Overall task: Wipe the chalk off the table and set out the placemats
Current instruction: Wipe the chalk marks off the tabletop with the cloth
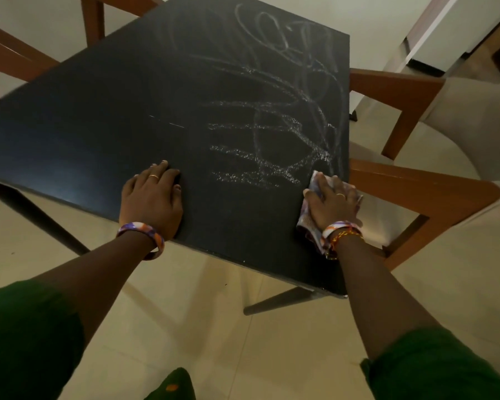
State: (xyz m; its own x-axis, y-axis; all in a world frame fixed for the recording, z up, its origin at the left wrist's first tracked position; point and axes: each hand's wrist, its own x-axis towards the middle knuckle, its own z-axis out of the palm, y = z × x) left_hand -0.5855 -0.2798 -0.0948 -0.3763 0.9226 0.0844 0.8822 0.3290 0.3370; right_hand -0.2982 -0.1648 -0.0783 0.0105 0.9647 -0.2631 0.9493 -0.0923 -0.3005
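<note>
Head view: the right hand [331,204] presses a cloth [308,226] flat under spread fingers at the right near edge of the table [98,111], just below the chalk [272,125], while the left hand [153,194] lies open and flat on the near left, bracing. Wiping is probably best done in overlapping strokes away from the body, with the cloth kept short of the right edge beside the chair [430,194]. The far and left tabletop offer free room; no placemats are visible.
</note>
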